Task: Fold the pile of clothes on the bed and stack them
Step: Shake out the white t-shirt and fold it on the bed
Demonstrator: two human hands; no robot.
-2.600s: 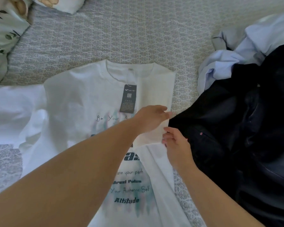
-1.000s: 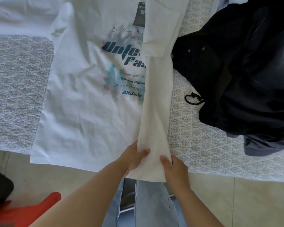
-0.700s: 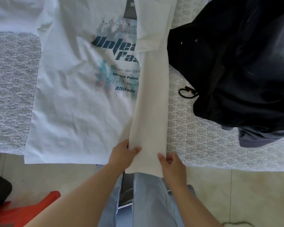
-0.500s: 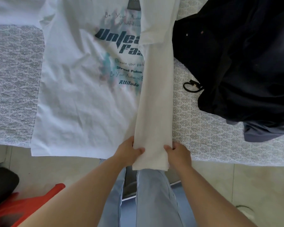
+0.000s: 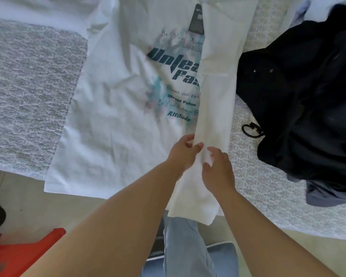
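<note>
A white T-shirt (image 5: 116, 120) with teal lettering lies face up on the patterned grey bedspread (image 5: 28, 92), its hem hanging over the bed's near edge. Its right side is folded inward as a long strip (image 5: 216, 100), with the sleeve turned down on top. A dark hang tag (image 5: 197, 21) sits at the collar. My left hand (image 5: 185, 151) pinches the strip's left edge about a third of the way up from the hem. My right hand (image 5: 217, 168) rests on the strip just beside it, fingers bent.
A heap of black clothes (image 5: 300, 92) fills the bed's right side, with a grey garment (image 5: 328, 193) under it and a pale blue one (image 5: 301, 9) behind. A black cord loop (image 5: 250, 129) lies beside the strip. Below the bed are my jeans (image 5: 185, 248) and a red object (image 5: 20, 254).
Both hands have left the hem of the folded strip and moved up along it, closer together. The view has shifted slightly.
</note>
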